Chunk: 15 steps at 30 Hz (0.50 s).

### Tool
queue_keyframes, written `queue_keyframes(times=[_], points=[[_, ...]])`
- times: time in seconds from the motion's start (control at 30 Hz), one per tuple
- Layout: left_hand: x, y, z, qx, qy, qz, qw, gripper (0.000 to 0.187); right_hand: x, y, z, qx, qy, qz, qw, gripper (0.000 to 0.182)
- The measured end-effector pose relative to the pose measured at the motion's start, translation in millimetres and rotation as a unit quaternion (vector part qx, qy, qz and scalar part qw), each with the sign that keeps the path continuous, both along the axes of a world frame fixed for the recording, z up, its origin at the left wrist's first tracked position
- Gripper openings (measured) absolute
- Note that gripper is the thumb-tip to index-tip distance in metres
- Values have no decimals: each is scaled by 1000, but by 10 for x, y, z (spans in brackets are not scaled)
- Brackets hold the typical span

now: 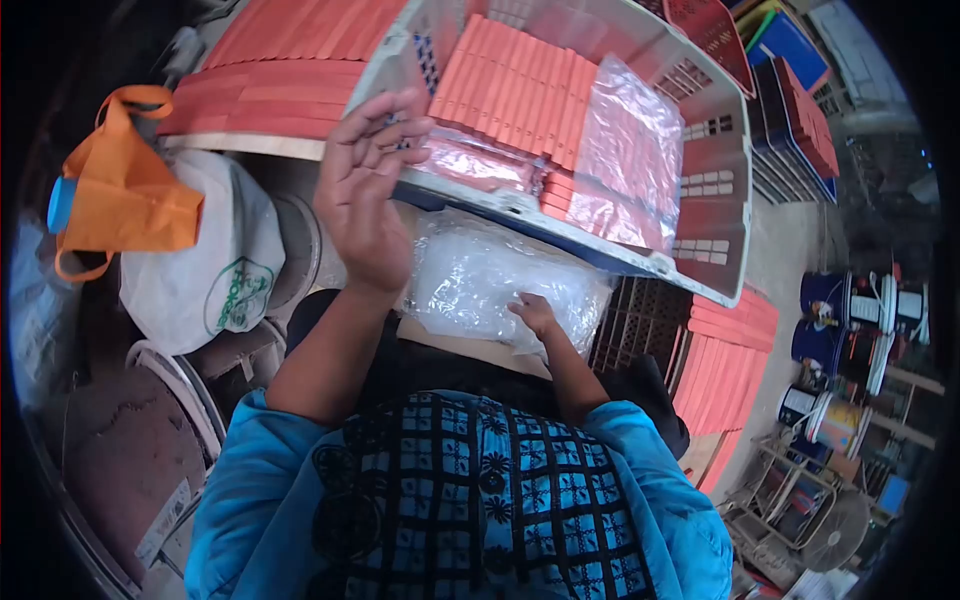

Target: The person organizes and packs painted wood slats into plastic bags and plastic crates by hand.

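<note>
My left hand (367, 195) is raised at the near left corner of a grey plastic crate (715, 215), its fingers spread and nothing held in them. Lower and to the right, my right hand (534, 313) rests on a pile of clear plastic bags (465, 280) over my lap. Its fingers are partly curled at the plastic, and whether they grip a bag is too small to tell. Inside the crate stand rows of red-orange wooden pieces (510, 85), with wrapped packs (640, 140) of the same colour beside them.
Red slats (265, 95) are stacked at the upper left, more (725, 350) at the right. An orange bag (135, 205) and a white sack (190, 290) stand at the left. Stacked trays (790, 140), paint buckets (828, 300) and a fan (835, 530) are at the far right.
</note>
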<state>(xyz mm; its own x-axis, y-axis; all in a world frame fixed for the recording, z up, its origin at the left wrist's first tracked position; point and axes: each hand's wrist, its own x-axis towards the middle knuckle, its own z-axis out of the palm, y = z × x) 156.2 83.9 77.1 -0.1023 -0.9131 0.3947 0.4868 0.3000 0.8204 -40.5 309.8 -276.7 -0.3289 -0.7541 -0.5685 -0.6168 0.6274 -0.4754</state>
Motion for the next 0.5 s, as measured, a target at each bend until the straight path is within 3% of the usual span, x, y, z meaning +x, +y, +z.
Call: queue_keyframes(times=[0.1, 0.2, 0.33, 0.43, 0.5], points=[[129, 1, 21, -10, 1, -15, 1000, 41, 12, 51, 323, -72, -153, -220, 961, 50], [231, 21, 34, -20, -5, -70, 997, 35, 16, -31, 979, -191, -269, -245, 912, 48], [269, 35, 61, 26, -126, -311, 942, 39, 126, -196, 2052, -242, -310, -195, 899, 41], [211, 194, 72, -104, -291, -347, 886, 43, 128, -219, 2763, -199, -306, -133, 921, 31], [109, 334, -134, -192, -331, -326, 864, 51, 147, -157, 3121, -227, -289, -90, 926, 24]])
